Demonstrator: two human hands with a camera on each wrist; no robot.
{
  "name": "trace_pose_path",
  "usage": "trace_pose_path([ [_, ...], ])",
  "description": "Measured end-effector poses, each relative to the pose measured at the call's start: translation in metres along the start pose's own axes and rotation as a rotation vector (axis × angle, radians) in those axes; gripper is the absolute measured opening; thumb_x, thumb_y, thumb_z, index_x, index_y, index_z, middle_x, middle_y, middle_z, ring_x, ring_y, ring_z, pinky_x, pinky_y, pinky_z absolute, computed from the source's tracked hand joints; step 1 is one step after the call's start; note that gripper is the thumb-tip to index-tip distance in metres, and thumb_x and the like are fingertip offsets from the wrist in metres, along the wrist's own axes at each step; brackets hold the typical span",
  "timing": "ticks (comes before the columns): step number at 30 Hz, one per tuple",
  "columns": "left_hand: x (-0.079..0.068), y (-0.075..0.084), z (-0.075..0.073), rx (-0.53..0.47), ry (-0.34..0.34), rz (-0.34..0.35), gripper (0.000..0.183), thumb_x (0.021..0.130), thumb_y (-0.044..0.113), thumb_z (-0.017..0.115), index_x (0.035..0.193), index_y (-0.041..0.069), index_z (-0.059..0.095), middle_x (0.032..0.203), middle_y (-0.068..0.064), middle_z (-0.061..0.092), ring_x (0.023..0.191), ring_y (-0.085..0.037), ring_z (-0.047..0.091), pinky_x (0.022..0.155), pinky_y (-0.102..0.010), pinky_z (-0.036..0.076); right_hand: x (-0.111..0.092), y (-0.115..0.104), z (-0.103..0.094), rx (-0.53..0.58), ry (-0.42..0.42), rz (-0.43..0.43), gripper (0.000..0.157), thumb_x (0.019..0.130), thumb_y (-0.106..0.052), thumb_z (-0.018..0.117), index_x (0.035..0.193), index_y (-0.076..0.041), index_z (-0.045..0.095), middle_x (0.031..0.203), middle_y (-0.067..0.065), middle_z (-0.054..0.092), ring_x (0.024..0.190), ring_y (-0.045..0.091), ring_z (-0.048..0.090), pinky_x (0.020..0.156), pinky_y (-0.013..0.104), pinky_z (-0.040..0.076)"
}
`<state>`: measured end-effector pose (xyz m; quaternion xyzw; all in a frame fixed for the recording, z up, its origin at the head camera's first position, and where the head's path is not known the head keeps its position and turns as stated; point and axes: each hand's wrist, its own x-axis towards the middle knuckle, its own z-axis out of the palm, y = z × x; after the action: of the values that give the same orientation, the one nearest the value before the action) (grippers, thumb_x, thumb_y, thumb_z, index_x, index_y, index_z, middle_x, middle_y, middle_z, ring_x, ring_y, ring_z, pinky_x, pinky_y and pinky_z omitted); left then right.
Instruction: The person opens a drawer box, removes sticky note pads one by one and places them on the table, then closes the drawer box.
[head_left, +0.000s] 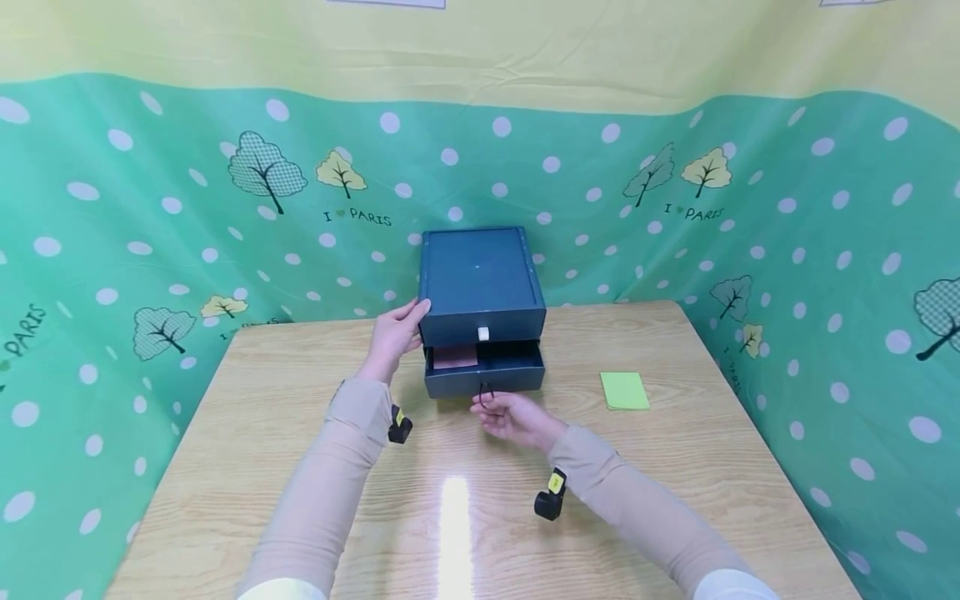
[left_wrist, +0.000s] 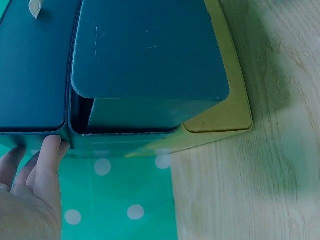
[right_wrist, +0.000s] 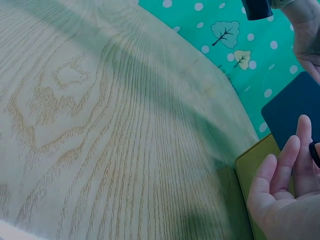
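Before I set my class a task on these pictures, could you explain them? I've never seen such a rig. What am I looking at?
There is no robot here, only a person's bare left hand and right hand. The wide picture comes from a camera worn on the head, looking forward and down. The other two come from small cameras, one on each wrist, looking at that hand's work. On the table stands a blue cabinet with one drawer pulled out and pink paper inside it. A green note lies to the right. The left hand touches the cabinet's left side. The right hand holds the drawer's black loop.
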<state>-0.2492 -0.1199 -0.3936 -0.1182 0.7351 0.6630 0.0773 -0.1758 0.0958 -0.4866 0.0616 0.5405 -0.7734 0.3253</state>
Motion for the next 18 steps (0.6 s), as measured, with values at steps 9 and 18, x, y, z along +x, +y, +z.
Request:
trace_pose_path([
  [9, 0.0000, -0.0003, -0.0004, 0.006, 0.002, 0.006, 0.062, 0.089, 0.045, 0.062, 0.142, 0.019, 0.044, 0.146, -0.010, 0.043, 0.126, -0.028, 0.051, 0.101, -0.040, 0.047, -0.0042, -0.0024, 0.0001, 0.015, -0.039, 0.003, 0.031, 0.099, -0.008, 0.037, 0.125, 0.006, 0.048, 0.086, -0.004, 0.068, 0.081, 0.008, 0.059, 0.084, 0.024, 0.048],
  [18, -0.0005, -0.0011, -0.0001, 0.007, -0.001, 0.002, 0.062, 0.089, 0.045, 0.062, 0.142, 0.019, 0.044, 0.146, -0.009, 0.043, 0.126, -0.028, 0.051, 0.100, -0.039, 0.047, -0.0089, -0.0021, 0.0005, 0.026, -0.031, 0.007, 0.030, 0.100, -0.009, 0.035, 0.122, 0.005, 0.051, 0.087, -0.003, 0.068, 0.083, 0.009, 0.059, 0.101, 0.034, 0.043],
])
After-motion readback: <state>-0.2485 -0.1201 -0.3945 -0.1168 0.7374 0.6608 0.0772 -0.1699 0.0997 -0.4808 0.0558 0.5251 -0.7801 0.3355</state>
